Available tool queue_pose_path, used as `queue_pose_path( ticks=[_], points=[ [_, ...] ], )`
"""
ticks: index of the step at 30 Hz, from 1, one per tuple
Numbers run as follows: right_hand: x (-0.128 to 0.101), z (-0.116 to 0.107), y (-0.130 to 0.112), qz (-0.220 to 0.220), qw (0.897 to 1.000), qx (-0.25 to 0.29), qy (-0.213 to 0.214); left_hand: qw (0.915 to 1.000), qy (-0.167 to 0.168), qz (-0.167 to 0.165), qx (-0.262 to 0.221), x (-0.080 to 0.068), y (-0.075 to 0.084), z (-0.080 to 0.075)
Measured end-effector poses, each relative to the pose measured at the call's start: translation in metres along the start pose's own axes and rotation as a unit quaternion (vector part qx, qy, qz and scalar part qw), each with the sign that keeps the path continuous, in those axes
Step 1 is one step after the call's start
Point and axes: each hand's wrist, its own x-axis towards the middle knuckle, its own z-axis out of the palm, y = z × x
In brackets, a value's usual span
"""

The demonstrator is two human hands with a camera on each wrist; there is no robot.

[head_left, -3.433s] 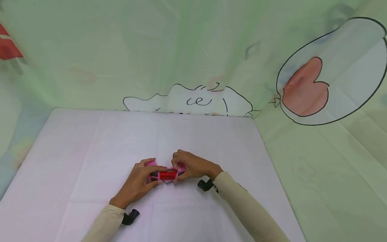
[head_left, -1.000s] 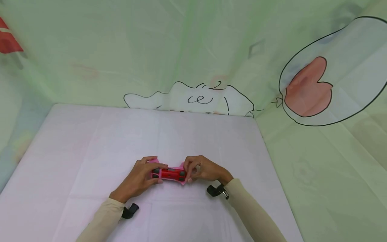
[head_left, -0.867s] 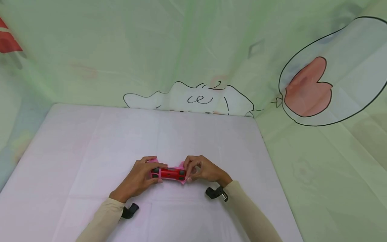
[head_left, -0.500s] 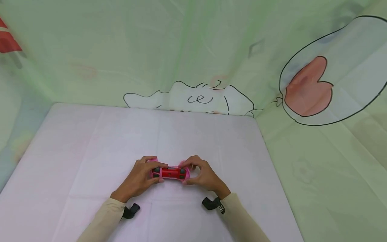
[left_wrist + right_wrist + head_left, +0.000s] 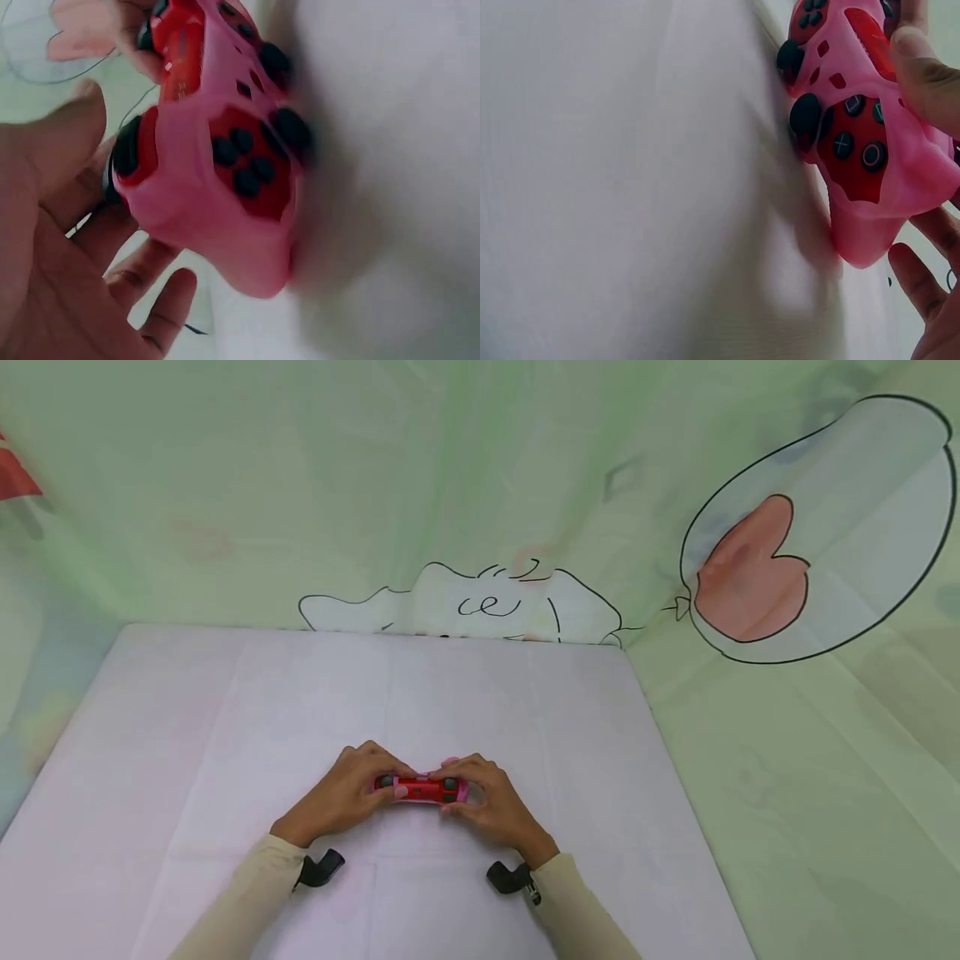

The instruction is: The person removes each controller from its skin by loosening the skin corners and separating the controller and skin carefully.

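A red game controller (image 5: pixel 426 789) with dark buttons sits in a pink silicone cover (image 5: pixel 176 172) near the middle of the table. In the head view its edge with the shoulder buttons faces up. Its thumbsticks (image 5: pixel 805 116) point down at the tabletop in the right wrist view. My left hand (image 5: pixel 341 793) holds the left end, thumb on the near side and fingers on the far side. At the other end my right hand (image 5: pixel 498 802) grips likewise between thumb and fingers. Pink cover wraps both handles, with face buttons (image 5: pixel 859 139) showing through its cutout.
A white cloth covers the table (image 5: pixel 315 693). Behind it hangs a pale green printed curtain (image 5: pixel 300 485) with a heart balloon drawing (image 5: pixel 757 577). Black wrist cameras (image 5: pixel 322 868) are strapped below both hands.
My right hand has gone from pulling the cover's right side over the controller's end to gripping that end. My left hand has shifted its thumb onto the red edge.
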Motion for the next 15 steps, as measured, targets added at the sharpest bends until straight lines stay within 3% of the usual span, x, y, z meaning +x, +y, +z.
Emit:
queue_pose_path(
  ticks=[8,11,15],
  points=[
    [0.002,-0.002,0.000,0.017,1.000,0.010,-0.012,0.9976,0.015,0.059,0.034,0.002,-0.007,-0.014],
    [0.002,-0.002,0.001,0.015,1.000,0.010,-0.010,0.9971,-0.013,0.069,0.029,0.005,-0.008,-0.019],
    [0.002,-0.003,0.001,0.008,1.000,0.015,-0.011,0.9947,-0.072,0.071,-0.016,0.011,-0.009,-0.024]
  ],
)
